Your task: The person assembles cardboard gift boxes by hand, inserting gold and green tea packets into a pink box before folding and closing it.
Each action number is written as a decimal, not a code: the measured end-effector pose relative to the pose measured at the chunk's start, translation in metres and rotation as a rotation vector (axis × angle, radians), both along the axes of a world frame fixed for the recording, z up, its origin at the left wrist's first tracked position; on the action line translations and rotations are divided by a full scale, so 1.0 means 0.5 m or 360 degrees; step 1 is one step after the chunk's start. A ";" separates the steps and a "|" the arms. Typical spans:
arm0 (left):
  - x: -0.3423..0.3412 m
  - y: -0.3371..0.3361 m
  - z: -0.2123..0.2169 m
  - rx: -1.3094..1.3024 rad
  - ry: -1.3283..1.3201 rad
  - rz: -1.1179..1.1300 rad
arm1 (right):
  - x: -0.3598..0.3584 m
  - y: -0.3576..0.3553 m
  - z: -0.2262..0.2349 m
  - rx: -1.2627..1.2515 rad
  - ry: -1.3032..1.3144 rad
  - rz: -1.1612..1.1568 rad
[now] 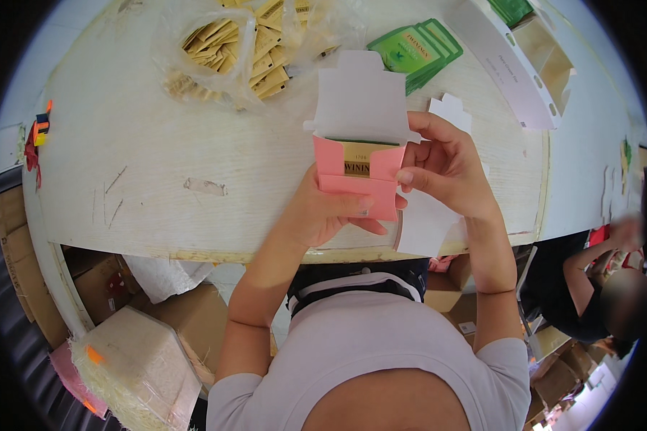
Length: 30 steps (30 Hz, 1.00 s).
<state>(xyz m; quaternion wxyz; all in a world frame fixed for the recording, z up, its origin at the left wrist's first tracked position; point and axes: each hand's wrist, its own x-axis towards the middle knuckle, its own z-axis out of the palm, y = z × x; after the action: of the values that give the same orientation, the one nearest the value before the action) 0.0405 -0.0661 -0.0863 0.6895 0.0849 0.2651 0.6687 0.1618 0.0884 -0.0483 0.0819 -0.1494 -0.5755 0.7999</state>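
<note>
A small pink carton (pixel 338 187) stands upright over the near edge of the table, its white-lined lid (pixel 359 93) raised. My left hand (pixel 320 214) is wrapped round its lower left part, thumb across the front. Through the cut-out in the front shows a gold tea sachet (pixel 357 154), with a dark green edge behind it. My right hand (pixel 449 165) has its fingers bent at the carton's right side, the thumb on the pink edge and the index finger by the small white side flap. Part of that grip is hidden.
Beyond the carton lie a clear plastic bag of gold sachets (pixel 219 47) and fanned green sachets (pixel 417 54). A long white box (pixel 510 68) stands at the far right. Flat white card blanks (pixel 424 226) lie beneath my right hand. Another person (pixel 582 280) sits at the right.
</note>
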 end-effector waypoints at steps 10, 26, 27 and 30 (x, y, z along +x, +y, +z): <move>0.003 0.003 0.006 -0.0039 0.0126 0.0012 | 0.004 -0.005 -0.017 0.0338 0.0232 -0.0249; 0.011 -0.002 0.002 -0.0068 0.0666 0.0214 | 0.016 -0.033 -0.007 0.1628 0.0402 -0.0674; 0.012 -0.002 0.002 -0.0071 0.0678 0.0228 | 0.017 -0.033 -0.011 0.1633 0.0410 -0.0708; 0.015 -0.003 -0.001 -0.0111 0.0782 0.0267 | 0.023 -0.030 -0.018 0.1416 0.0399 -0.0722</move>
<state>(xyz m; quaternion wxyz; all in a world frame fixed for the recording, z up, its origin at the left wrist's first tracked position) 0.0481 -0.0674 -0.0870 0.5490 0.1987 0.4535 0.6733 0.1736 0.0733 -0.0575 0.3774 -0.1244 -0.7989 0.4516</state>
